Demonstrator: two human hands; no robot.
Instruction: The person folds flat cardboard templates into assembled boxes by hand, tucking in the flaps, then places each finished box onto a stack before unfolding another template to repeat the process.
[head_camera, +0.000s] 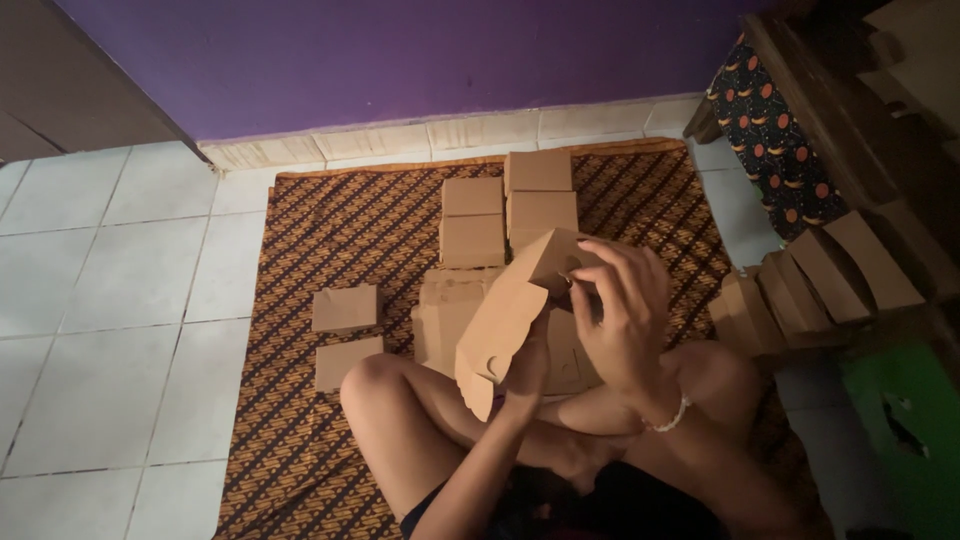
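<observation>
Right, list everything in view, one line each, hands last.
Half-folded box: one, brown cardboard, held up over the lap.
Folded boxes: about four, brown, stacked at the mat's far side.
Small boxes: two, brown, left on the mat.
Box row: several, brown, leaning at right.
Mat: one, brown-orange patterned, on the pale tiled floor.
Wall: purple.
Patterned cloth: dark, orange spots, upper right.
Green object: lower right.
Left hand: under the box.
Right hand: gripping its top; pale bracelet.

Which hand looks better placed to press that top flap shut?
Probably the right hand: its fingers already curl over the box's top flap, while the left hand supports it underneath.
</observation>
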